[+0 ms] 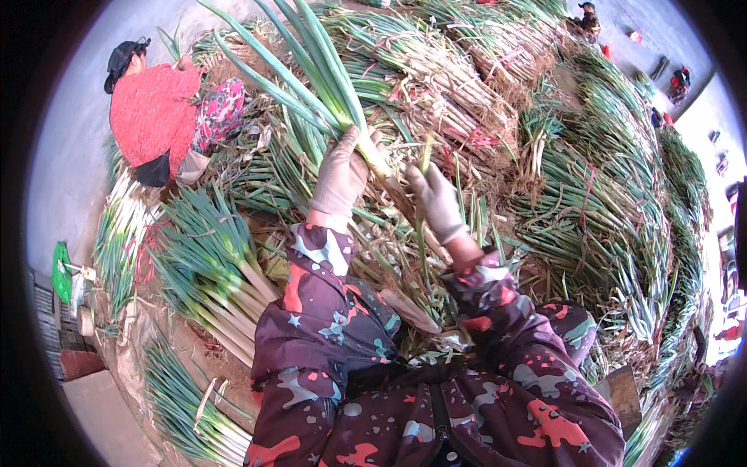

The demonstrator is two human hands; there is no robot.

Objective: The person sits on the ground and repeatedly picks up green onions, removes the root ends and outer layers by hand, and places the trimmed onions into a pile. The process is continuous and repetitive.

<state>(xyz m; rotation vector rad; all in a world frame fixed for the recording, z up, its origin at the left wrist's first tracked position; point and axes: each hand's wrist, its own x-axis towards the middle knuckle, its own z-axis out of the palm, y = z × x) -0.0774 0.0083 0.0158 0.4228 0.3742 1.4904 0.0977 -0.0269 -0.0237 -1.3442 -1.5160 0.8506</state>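
Observation:
My left hand (340, 175), in a pale glove, grips a green onion (311, 70) near where its white stalk meets the long green leaves, which fan up and to the left. My right hand (436, 201), also gloved, pinches a thin strip of outer leaf (422, 233) that hangs down from the stalk. Both forearms wear dark sleeves with red and pale patches. The onion's root end is hidden between my hands.
Cleaned onion bundles (210, 272) lie at my left on the ground. A huge heap of tied, unpeeled onions (599, 202) fills the back and right. A person in a red top (152, 113) crouches at the far left. A wooden block (622, 397) sits by my right knee.

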